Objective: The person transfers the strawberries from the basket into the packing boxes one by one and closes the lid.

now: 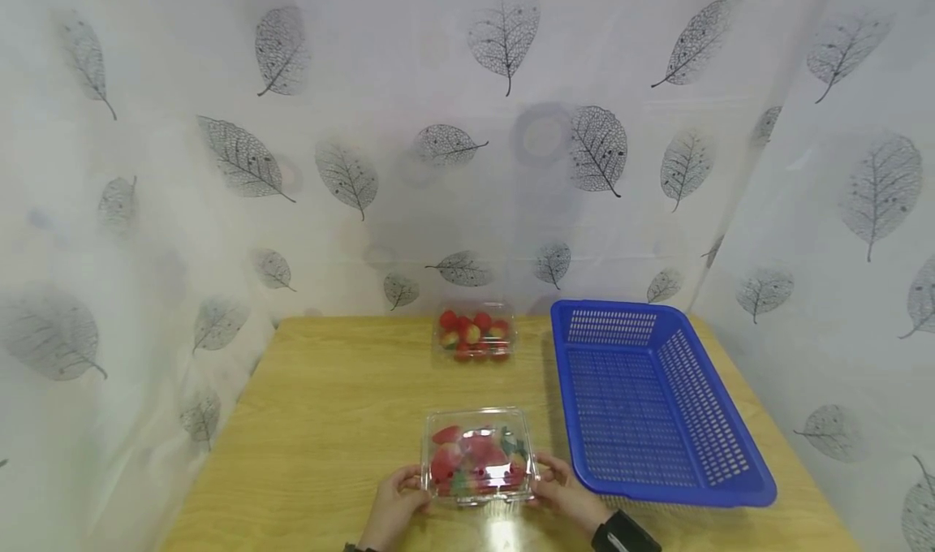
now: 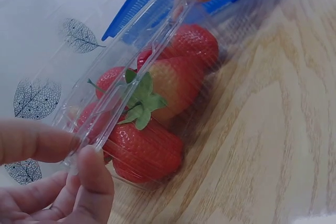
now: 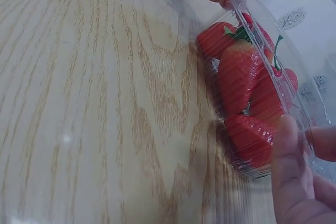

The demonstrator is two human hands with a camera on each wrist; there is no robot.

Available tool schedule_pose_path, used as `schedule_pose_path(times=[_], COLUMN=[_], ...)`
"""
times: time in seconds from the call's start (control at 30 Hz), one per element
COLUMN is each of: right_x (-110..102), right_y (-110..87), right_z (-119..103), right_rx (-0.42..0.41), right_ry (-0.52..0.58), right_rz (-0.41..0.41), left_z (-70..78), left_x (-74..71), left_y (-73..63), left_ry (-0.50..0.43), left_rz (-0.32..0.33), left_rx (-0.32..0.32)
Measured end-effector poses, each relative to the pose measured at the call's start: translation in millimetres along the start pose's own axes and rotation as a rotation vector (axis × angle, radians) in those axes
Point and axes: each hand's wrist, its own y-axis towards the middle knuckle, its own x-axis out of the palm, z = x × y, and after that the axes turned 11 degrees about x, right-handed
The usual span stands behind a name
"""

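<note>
A clear plastic clamshell box point(image 1: 435, 419) with its lid down stands on the table near its front. Large red strawberries point(image 2: 178, 85) with green leaves show through its walls. At the box's left front corner my left hand point(image 1: 398, 497) pinches the rim between thumb and fingers. My right hand point(image 1: 568, 493) grips the rim at the opposite corner, with its thumb point(image 3: 286, 145) on the front side. Both wrist views show the box's front wall and the rim where lid and base meet.
A second clear box point(image 1: 441, 349) of smaller red fruit stands at the back of the wooden table point(image 1: 329, 406). To the right lies a large blue plastic basket point(image 1: 566, 390), close by my right hand. Leaf-patterned sheeting point(image 1: 409, 65) hangs behind and at the sides.
</note>
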Motion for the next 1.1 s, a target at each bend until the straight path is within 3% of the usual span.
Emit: schedule_pose_path(times=[0.13, 0.23, 0.43, 0.63, 0.83, 1.1], right_x=[1.9, 6.5, 17.9, 26.3, 30.4, 31.6], right_y=[-1.7, -3.5, -3.9, 4.6, 11.6, 12.3], right_z=[2.0, 1.8, -2.7, -5.0, -4.7, -4.3], right_rx=[-0.047, -0.127, -0.327, -0.645, -0.787, -0.880], right_ry=[-0.142, -0.298, -0.480, -0.790, -0.980, -1.116], right_rz=[0.091, 0.189, 0.290, 0.423, 0.449, 0.469], left_z=[0.5, 2.1, 8.8, 18.7, 21.4, 20.4], left_x=[0.1, 1.5, 7.4, 14.2, 18.5, 22.0], left_y=[-0.4, -1.5, -3.2, -4.1, -2.4, -2.6], left_ry=[-0.001, 0.034, 0.251, 0.451, 0.599, 0.812], left_rz=[-0.001, 0.021, 0.092, 0.001, -0.088, -0.052], left_rx=[-0.005, 0.031, 0.224, 0.410, 0.544, 0.692])
